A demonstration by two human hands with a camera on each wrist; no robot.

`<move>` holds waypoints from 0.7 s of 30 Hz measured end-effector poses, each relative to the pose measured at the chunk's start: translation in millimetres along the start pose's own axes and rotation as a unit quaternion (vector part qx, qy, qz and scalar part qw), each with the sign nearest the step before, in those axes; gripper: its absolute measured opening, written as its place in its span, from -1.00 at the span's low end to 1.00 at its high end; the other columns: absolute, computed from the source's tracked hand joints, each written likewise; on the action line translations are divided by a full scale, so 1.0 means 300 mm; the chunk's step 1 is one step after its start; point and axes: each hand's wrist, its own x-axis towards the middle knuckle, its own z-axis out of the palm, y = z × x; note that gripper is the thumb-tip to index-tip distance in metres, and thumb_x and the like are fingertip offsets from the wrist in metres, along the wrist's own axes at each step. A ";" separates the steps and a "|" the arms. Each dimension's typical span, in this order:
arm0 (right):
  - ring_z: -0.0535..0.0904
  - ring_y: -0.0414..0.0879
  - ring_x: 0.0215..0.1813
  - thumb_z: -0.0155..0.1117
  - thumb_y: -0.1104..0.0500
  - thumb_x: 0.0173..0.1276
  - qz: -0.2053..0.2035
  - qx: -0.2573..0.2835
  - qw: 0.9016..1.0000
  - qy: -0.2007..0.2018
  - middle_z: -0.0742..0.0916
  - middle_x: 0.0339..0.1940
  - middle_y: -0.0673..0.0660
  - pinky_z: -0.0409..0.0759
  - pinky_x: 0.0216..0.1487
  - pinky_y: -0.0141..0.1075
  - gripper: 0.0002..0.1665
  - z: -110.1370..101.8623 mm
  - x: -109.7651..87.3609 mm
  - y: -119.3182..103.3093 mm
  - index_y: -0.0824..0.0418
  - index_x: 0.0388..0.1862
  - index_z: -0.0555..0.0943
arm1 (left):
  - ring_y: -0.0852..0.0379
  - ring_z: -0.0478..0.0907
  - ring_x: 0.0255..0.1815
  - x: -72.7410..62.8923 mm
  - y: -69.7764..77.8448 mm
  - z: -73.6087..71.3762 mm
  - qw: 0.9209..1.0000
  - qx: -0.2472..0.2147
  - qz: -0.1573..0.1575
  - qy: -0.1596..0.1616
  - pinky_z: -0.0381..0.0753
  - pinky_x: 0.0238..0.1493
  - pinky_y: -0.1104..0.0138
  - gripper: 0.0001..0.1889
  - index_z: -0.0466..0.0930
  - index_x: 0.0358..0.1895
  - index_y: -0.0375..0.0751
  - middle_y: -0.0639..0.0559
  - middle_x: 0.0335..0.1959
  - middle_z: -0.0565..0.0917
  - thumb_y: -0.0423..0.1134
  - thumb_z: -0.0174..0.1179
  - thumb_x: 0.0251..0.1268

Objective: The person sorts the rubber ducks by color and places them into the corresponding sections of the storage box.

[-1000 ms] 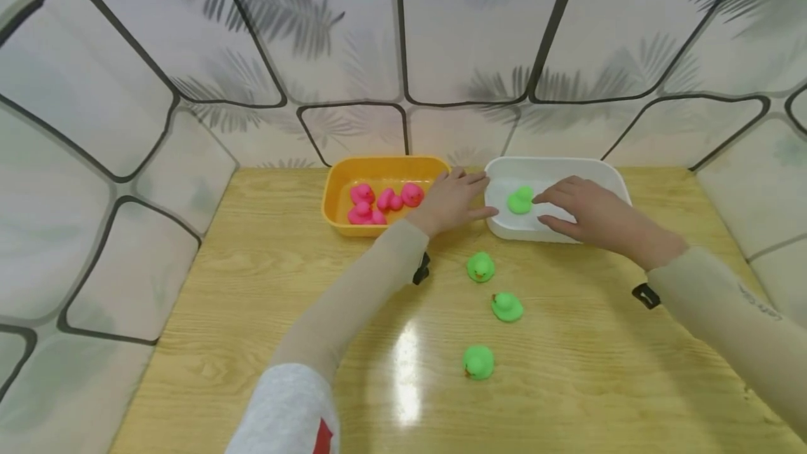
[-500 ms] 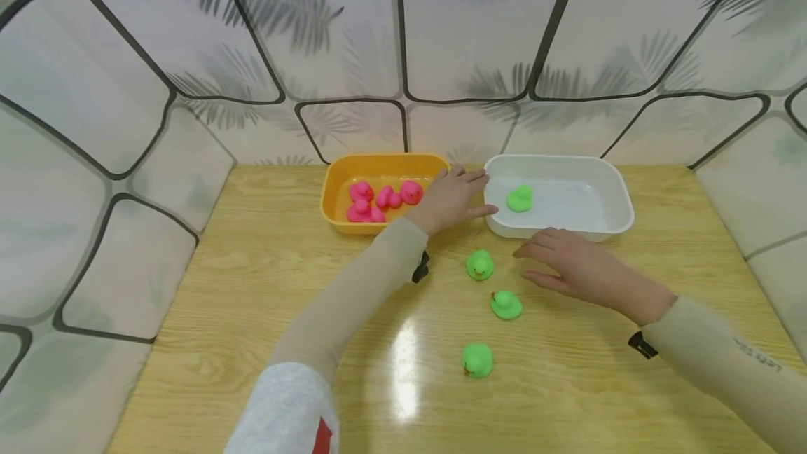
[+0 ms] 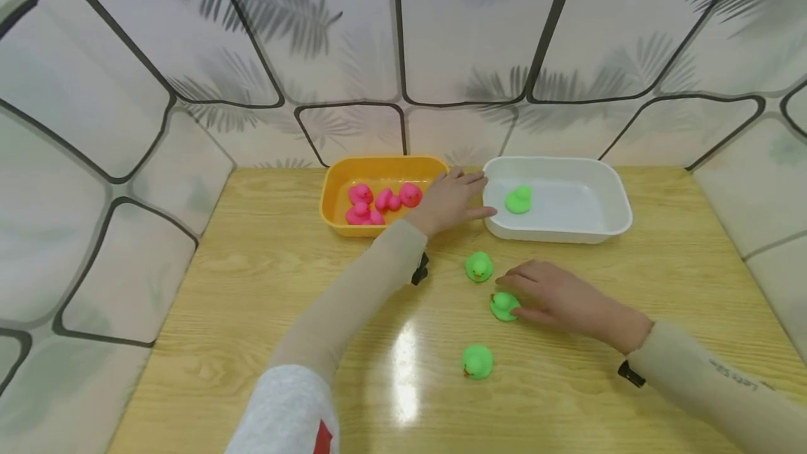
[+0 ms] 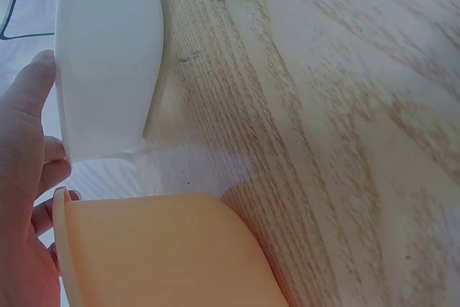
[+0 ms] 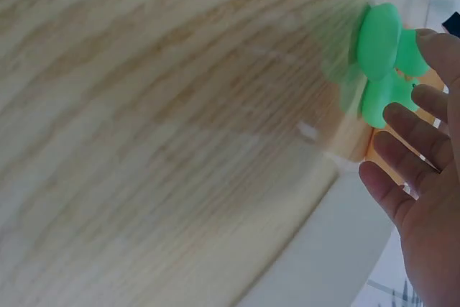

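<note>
My right hand reaches over a green toy duck, thumb on the near side and fingers on the far side. In the right wrist view its fingers are spread, with the thumb by the duck; a firm hold does not show. My left hand bridges the gap between the yellow tub and the white tub, touching the rims of both, fingers extended. Inside the white tub sits one green duck. Several pink ducks lie in the yellow tub.
Two more green ducks stand on the wooden table: one duck in front of the white tub, another duck closer to me. A patterned wall rises behind the tubs.
My right hand has left the white tub, where the green duck stays, and has come down toward me to the middle duck on the table. My left hand has not moved.
</note>
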 end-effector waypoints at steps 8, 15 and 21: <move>0.63 -0.09 0.08 0.51 0.09 0.35 0.021 0.008 0.999 -0.026 0.74 0.06 -0.02 0.65 0.10 -0.08 -0.49 0.021 0.006 -0.013 0.18 0.25 0.65 | -0.02 0.27 0.52 -0.006 -0.002 0.000 1.000 -0.005 0.000 0.005 0.23 0.55 0.04 -0.19 0.28 0.62 -0.03 0.08 0.64 0.29 0.41 -0.06 0.52; 0.63 -0.12 0.05 0.51 0.08 0.36 0.021 0.012 0.999 -0.034 0.73 0.02 -0.04 0.65 0.09 -0.11 -0.52 0.032 0.013 -0.017 0.17 0.20 0.66 | -0.01 0.29 0.50 -0.007 0.001 -0.004 1.000 -0.003 0.002 0.007 0.25 0.54 0.06 -0.19 0.29 0.61 -0.05 0.07 0.63 0.30 0.40 -0.04 0.53; 0.63 -0.12 0.05 0.49 0.09 0.38 0.023 0.014 0.999 -0.041 0.73 0.02 -0.03 0.66 0.08 -0.10 -0.55 0.026 0.017 -0.023 0.16 0.20 0.65 | -0.02 0.27 0.52 -0.008 0.001 -0.004 1.000 -0.004 -0.001 0.005 0.23 0.56 0.05 -0.19 0.28 0.62 -0.04 0.08 0.63 0.29 0.41 -0.06 0.53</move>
